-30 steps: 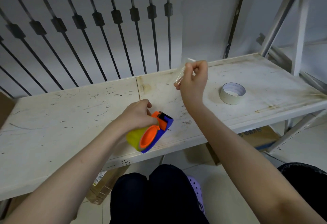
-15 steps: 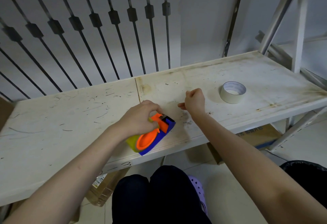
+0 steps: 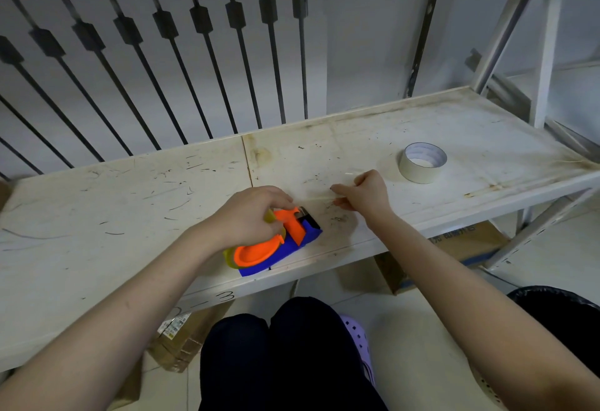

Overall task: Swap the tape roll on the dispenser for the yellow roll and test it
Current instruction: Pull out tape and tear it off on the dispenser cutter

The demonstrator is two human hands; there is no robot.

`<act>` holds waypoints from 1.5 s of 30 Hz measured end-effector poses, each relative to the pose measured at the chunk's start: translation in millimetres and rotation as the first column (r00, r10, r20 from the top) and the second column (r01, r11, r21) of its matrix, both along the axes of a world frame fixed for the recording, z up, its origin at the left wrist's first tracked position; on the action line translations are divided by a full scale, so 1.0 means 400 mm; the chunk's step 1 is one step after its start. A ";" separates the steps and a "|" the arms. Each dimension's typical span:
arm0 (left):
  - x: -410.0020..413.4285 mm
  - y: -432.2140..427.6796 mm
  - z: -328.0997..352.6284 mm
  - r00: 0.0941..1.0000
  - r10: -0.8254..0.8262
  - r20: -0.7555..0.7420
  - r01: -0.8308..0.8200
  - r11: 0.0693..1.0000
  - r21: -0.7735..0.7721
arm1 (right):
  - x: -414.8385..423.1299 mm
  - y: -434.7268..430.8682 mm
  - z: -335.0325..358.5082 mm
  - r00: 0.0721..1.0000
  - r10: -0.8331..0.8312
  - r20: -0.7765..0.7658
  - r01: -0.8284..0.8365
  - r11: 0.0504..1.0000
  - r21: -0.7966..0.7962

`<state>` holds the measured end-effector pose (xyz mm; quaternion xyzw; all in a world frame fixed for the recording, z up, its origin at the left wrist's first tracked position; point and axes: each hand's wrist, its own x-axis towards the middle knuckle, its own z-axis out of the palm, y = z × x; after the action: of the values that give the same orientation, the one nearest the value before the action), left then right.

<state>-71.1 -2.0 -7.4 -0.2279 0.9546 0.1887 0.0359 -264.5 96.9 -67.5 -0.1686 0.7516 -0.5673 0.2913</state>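
Note:
A blue and orange tape dispenser (image 3: 285,241) lies near the front edge of the white shelf (image 3: 130,202), with a yellow roll (image 3: 231,256) mounted on its orange hub. My left hand (image 3: 250,215) grips the dispenser from above and covers most of the roll. My right hand (image 3: 363,191), just right of the dispenser's cutter end, pinches a thin clear strip of tape (image 3: 316,198) that runs back toward the dispenser. A beige tape roll (image 3: 422,162) lies flat on the shelf farther right, apart from both hands.
Dark metal railing bars (image 3: 201,63) stand behind the shelf. A white shelf upright (image 3: 548,40) rises at the right. Cardboard boxes (image 3: 454,248) sit under the shelf, a black bin (image 3: 565,310) at lower right. My knees are below the shelf edge.
My right hand came down from holding a tape strip up in the air to the shelf beside the dispenser, then shifted slightly right with the strip. My left hand stayed on the dispenser.

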 end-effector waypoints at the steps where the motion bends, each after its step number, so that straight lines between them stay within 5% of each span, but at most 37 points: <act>1: 0.001 0.001 -0.001 1.000 -0.009 -0.009 0.009 1.000 0.001 | 0.001 0.005 -0.001 1.000 -0.001 0.001 0.001 1.000 0.000; 7: 0.012 0.001 -0.010 0.997 -0.068 -0.018 0.069 0.998 0.006 | 0.017 0.032 -0.016 0.999 -0.022 -0.041 0.023 1.000 0.013; 14: 0.007 -0.001 0.006 0.973 -0.155 0.169 0.159 0.987 -0.009 | 0.053 0.051 -0.044 0.984 -0.067 -0.168 0.071 0.997 0.015; 45: -0.012 0.004 0.032 0.981 -0.100 0.169 0.056 0.968 0.244 | 0.107 0.112 -0.018 0.990 -0.106 -0.091 0.099 0.992 -0.079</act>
<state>-75.8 -0.6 5.6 -0.2001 0.9261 0.2790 0.1564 -221.8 141.5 -74.6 -0.1672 0.7507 -0.6005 0.2190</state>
